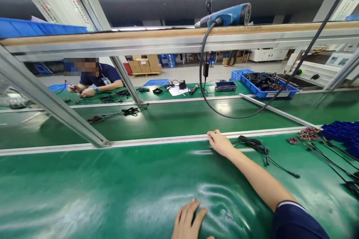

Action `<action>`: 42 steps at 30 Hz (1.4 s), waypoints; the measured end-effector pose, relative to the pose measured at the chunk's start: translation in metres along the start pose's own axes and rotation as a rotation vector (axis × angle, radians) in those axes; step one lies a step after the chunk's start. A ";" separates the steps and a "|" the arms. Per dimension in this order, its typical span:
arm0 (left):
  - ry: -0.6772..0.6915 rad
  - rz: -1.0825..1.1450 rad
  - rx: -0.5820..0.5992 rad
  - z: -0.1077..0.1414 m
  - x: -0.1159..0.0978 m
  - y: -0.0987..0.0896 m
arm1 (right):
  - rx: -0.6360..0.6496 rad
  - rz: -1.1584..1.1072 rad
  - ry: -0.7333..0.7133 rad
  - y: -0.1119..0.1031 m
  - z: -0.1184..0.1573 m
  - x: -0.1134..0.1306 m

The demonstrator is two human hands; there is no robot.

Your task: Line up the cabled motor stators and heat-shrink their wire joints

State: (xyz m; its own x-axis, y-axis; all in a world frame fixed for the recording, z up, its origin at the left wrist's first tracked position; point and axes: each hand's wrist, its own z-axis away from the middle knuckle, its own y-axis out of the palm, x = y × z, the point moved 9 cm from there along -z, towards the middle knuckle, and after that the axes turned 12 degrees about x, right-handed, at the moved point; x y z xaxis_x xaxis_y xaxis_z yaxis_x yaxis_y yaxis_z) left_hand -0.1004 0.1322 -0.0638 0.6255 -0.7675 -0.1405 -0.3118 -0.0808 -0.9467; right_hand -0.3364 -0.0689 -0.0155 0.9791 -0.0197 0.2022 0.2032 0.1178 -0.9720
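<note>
My left hand (189,221) is low in the head view, over the green work surface (134,194). Its fingers are stretched out and apart, with nothing in them. My right hand (220,144) reaches forward to the white metal rail (162,139) along the far side of that surface. Its fingers are bent together at the rail; whatever is in them, if anything, is hidden. Just right of this hand lies a bundle of black cable (254,143), one end trailing toward me. A tiny reddish bit (228,216) sits right of my left hand.
Small copper-wound rings (308,133), dark blue pieces (342,136) and more black cables (331,160) lie at right. A heat gun (230,15) rests on the overhead shelf, its cord (224,114) looping down ahead. Across the belt, a co-worker (103,76) handles small parts near a blue bin (266,92).
</note>
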 end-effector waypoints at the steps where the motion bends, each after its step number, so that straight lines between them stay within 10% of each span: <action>1: 0.046 0.020 0.043 -0.006 0.000 -0.003 | 0.031 0.014 -0.068 0.010 0.018 0.018; 7: 0.024 0.206 0.152 -0.075 0.020 -0.017 | 0.120 0.027 -0.359 0.026 0.086 0.062; 13: -0.007 0.201 0.066 -0.130 0.029 -0.019 | -0.163 -0.028 -0.135 -0.038 0.124 -0.081; 18: -0.033 0.211 0.094 -0.136 0.026 -0.003 | -0.184 0.129 -0.004 -0.030 0.148 -0.150; 29: -0.146 0.277 0.097 -0.141 0.065 0.004 | 0.048 -0.049 -0.085 -0.015 0.162 -0.161; 42: 0.023 0.357 0.248 -0.164 0.079 0.005 | -0.436 -0.083 -0.201 -0.064 0.181 -0.141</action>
State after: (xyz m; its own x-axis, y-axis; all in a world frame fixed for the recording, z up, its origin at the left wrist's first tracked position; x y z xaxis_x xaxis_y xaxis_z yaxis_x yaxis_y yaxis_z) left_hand -0.1694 -0.0332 -0.0327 0.4927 -0.7336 -0.4682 -0.3227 0.3456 -0.8811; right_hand -0.4881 0.1061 0.0400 0.9480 0.1856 0.2585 0.3055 -0.3037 -0.9025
